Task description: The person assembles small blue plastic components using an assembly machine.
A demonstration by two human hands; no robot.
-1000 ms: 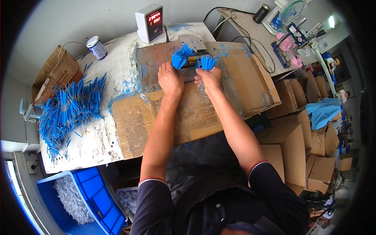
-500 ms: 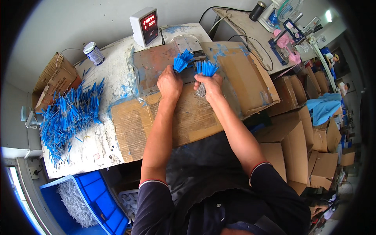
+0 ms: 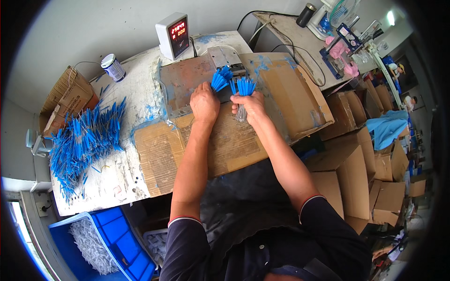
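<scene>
While both hands grip fans of blue-tipped sticks, left hand point(image 3: 204, 102) on one bunch point(image 3: 219, 80), right hand point(image 3: 252, 106) on another point(image 3: 245, 86), at the table's far edge before the metal machine point(image 3: 224, 57), keeping tips level and evenly spread looks wise. Dyed sticks point(image 3: 82, 140) crowd the left edge; a digital counter point(image 3: 173, 35) stands behind.

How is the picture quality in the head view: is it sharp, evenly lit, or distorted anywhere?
Head view: soft even light, no hard shadows; the hands, left hand and right hand, and the blue-tipped sticks look sharp; the table edges bend toward the dark round rim; a bright lamp glares top right.
</scene>
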